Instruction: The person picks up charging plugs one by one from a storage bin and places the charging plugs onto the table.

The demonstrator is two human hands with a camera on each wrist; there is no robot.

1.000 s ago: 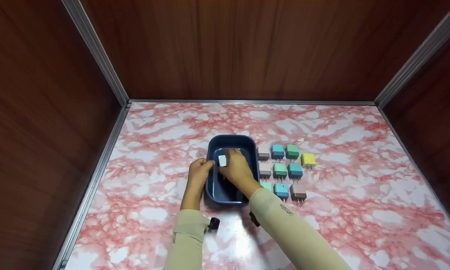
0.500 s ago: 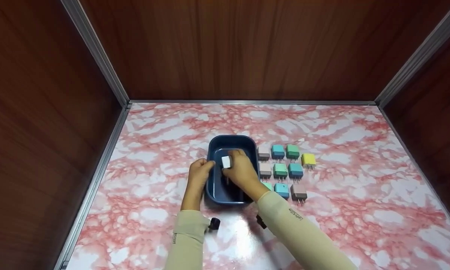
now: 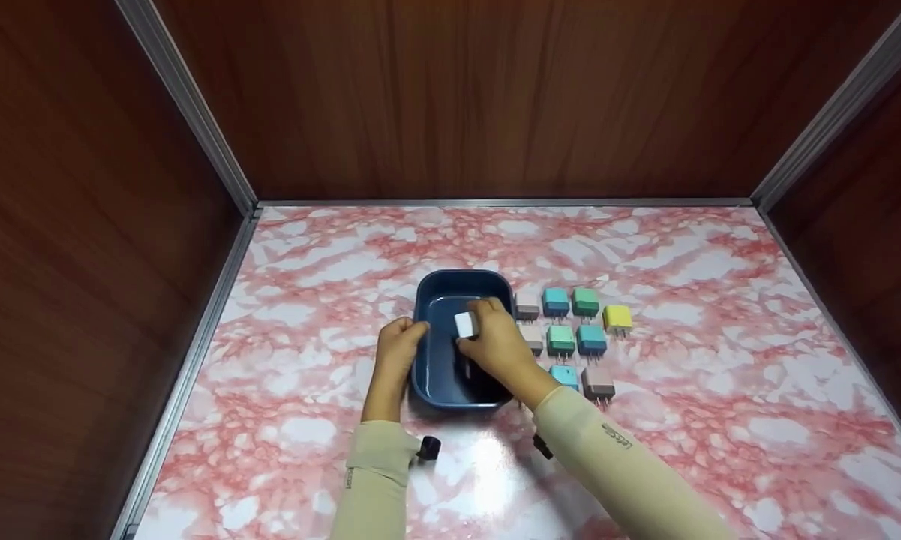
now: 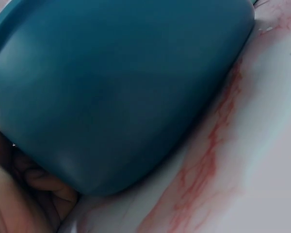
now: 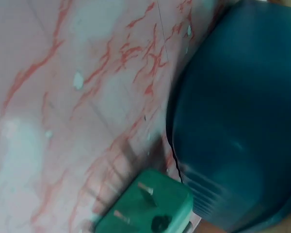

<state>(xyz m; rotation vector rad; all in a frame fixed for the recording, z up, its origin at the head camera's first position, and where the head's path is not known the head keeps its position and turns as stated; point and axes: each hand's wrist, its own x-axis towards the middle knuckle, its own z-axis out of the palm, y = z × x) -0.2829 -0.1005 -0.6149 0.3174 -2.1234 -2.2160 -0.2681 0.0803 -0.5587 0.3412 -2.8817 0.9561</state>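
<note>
A dark blue plastic box (image 3: 461, 406) lies upright on the table in the head view. Its left rim is gripped by my left hand (image 3: 397, 349), thumb at the rim and fingers curled against the outer wall. Over the box's interior, my right hand (image 3: 499, 341) holds a white charger plug (image 3: 465, 324) between thumb and fingers. Part of the plug is hidden by those fingers. The left wrist view shows the box's outer wall (image 4: 121, 97) with curled fingers (image 4: 43, 182) at its lower left. Neither the right hand's grip nor the white plug shows in the right wrist view.
Right of the box stand rows of charger plugs: blue (image 3: 556, 302), green (image 3: 585, 302), brown (image 3: 598, 383) and others. A yellow one (image 3: 617, 318) sits apart at their right. One green plug (image 5: 155, 204) appears beside the box in the right wrist view. Wood-look panels (image 3: 465, 97) enclose the table.
My right hand has shifted right with the white plug, from near the box's left side toward its middle. The left hand and the box have stayed put.
</note>
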